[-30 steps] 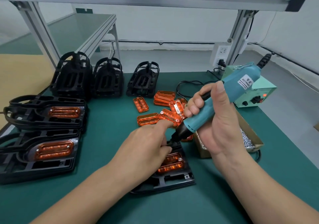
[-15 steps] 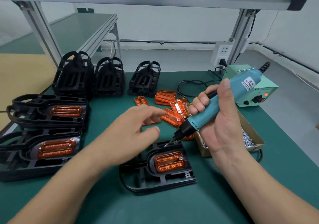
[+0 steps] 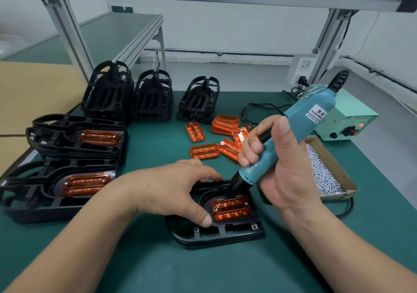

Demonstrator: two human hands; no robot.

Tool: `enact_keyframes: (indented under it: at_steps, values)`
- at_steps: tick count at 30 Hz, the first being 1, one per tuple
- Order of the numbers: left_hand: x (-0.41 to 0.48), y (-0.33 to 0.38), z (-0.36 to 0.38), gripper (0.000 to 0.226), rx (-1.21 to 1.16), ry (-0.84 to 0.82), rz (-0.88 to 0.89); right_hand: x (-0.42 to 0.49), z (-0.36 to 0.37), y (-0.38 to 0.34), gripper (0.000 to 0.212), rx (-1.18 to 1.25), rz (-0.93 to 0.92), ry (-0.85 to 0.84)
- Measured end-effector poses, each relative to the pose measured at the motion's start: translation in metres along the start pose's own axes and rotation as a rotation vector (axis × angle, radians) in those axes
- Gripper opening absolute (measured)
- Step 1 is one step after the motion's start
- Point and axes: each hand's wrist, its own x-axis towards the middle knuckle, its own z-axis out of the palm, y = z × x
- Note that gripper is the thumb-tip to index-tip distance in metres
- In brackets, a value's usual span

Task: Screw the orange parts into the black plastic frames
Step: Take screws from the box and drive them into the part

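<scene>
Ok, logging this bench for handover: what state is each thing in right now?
left hand, resting on the black frame.
right hand, gripping the screwdriver.
screwdriver, tilted, tip on the orange part's far edge.
orange part, seated in the frame.
control box, red light on.
screw box, open.

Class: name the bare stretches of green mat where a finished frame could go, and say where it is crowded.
Free: the near mat in front of the black frame; the strip between the finished frames and the loose orange parts. Crowded: the back row of frame stacks, and the right, with screw box and control box.
</scene>
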Motion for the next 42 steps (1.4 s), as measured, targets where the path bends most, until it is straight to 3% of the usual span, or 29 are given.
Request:
enact_keyframes:
  at_steps: [37,42]
  values:
    - [0.0,0.003,0.0,0.085,0.013,0.013,-0.015,-0.005,0.012,-0.002,0.045,-0.059,-0.018,-0.125]
    - [-0.001,0.006,-0.001,0.082,0.019,0.014,-0.019,-0.001,0.022,-0.002,0.056,-0.098,-0.003,-0.169]
